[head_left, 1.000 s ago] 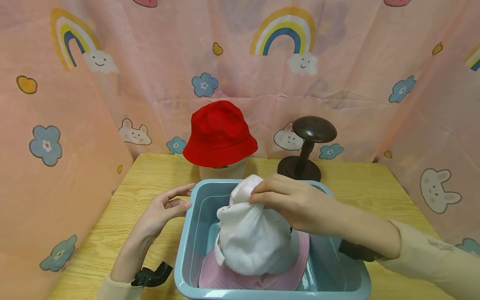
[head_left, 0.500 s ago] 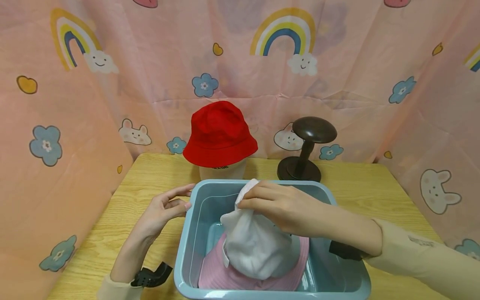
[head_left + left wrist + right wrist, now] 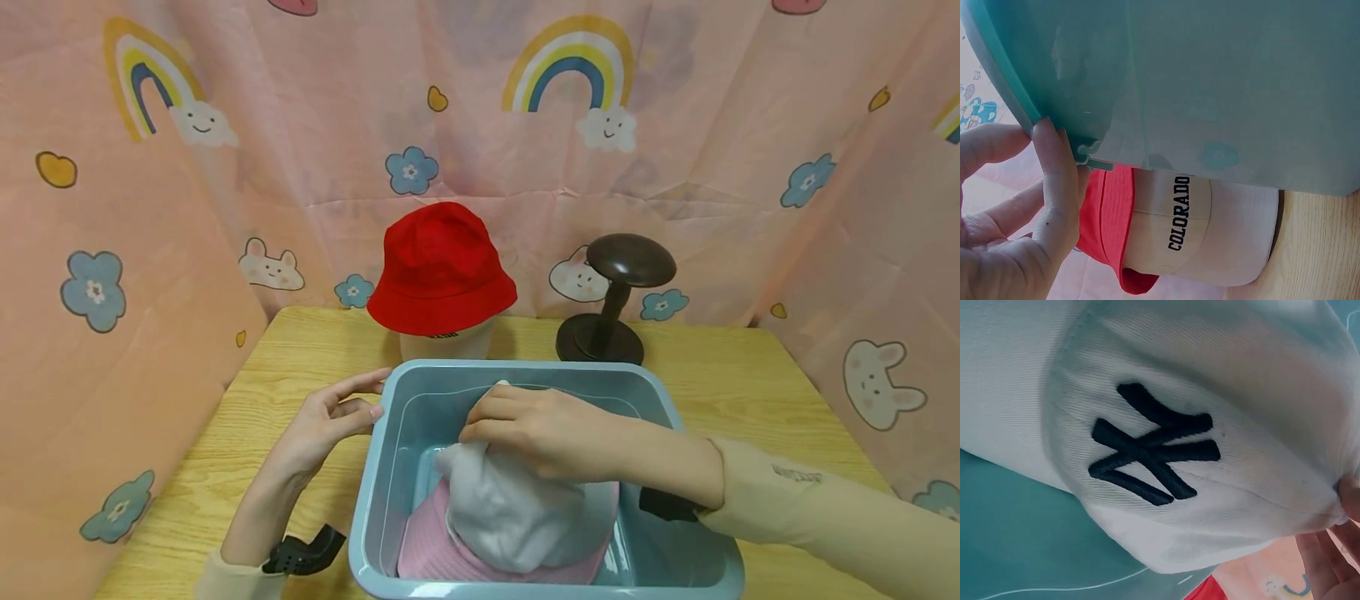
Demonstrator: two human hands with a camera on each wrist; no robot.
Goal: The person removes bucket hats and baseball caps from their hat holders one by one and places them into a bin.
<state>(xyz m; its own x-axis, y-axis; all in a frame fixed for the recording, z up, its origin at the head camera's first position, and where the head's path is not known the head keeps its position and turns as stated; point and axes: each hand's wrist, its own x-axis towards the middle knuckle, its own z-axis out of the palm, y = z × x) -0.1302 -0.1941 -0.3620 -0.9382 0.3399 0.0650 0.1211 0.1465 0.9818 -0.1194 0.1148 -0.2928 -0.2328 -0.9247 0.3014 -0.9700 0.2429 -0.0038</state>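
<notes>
My right hand (image 3: 532, 429) pinches the crown of a white baseball cap (image 3: 510, 517) inside a light blue plastic basin (image 3: 366, 500). The right wrist view shows interlocking dark embroidered letters on the front of the cap (image 3: 1154, 447), its crown drawn to a point at my fingertips. Beneath the cap, a pink hat (image 3: 431, 546) lies with its wide brim spread on the basin floor. My left hand (image 3: 322, 421) touches the basin's left rim from outside, thumb and fingertips against it; in the left wrist view they meet the basin edge (image 3: 1013, 94).
Behind the basin, a red bucket hat (image 3: 446, 271) sits over a cream cap (image 3: 450, 342) lettered COLORADO. To its right stands a dark brown hat stand (image 3: 615, 283) with a rounded top. A pink patterned cloth (image 3: 480, 150) surrounds the wooden table (image 3: 300, 350).
My right hand has moved left and down into the basin, lowering the white cap onto the pink hat. The left hand stays at the rim.
</notes>
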